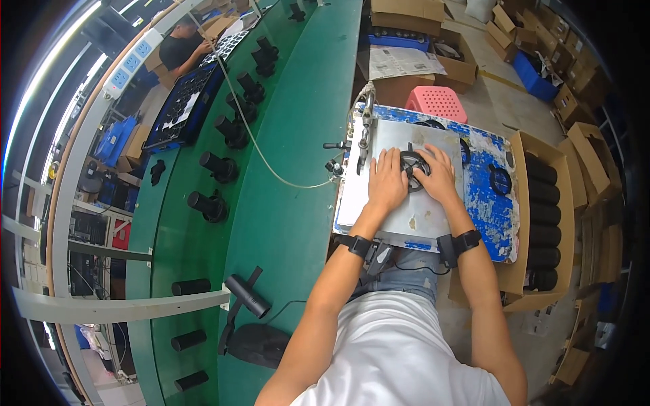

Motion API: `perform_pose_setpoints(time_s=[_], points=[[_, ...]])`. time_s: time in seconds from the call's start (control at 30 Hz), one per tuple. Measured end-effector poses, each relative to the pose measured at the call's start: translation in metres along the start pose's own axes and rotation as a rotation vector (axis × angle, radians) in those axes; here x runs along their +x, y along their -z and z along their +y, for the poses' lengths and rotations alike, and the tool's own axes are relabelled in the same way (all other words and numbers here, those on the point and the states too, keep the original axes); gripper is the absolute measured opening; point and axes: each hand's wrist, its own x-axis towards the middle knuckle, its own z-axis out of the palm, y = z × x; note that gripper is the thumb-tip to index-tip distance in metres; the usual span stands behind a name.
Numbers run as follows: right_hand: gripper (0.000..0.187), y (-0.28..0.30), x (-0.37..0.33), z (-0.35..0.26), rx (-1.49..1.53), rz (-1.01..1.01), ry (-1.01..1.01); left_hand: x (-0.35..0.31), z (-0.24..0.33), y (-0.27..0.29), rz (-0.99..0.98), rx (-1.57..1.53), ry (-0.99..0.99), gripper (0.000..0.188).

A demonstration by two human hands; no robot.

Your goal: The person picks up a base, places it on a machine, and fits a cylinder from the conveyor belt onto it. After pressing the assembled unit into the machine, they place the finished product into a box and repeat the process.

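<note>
A black round part (414, 170) with spokes and an open rim lies on a metal plate (423, 215) in front of me. My left hand (388, 184) rests along the part's left side, fingers stretched out flat, fingertips touching its edge. On the other side, my right hand (439, 177) has its thumb over the part and its fingers around the right rim. Both palms face down. A metal clamp (366, 128) stands at the plate's far left corner. Further black round parts, one of them a ring (500, 181), lie on the worn blue board (484, 227) to the right.
An open carton (567, 233) of black cylinders stands right of the board. The long green bench (284, 183) at left holds several black cylindrical parts (218, 166). A pink stool (437, 103) stands behind the board. A thin hose (261, 155) crosses the bench. Another person (181, 49) sits at far left.
</note>
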Motion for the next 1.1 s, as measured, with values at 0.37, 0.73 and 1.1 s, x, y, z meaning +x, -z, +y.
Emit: perform_pose_setpoints(time_s=[0.37,0.73,1.1], points=[[0.100,0.010,-0.025,-0.016,-0.004,-0.048,0.144,0.005,-0.023,0.024,-0.183,-0.065,-0.106,0.054],[0.100,-0.018,-0.026,-0.042,-0.007,0.164,0.057,-0.017,-0.041,0.050,-0.138,-0.170,-0.161,0.044],[0.098,-0.001,-0.035,-0.033,-0.083,0.126,0.013,0.076,-0.156,0.074,0.157,0.087,0.339,0.024]])
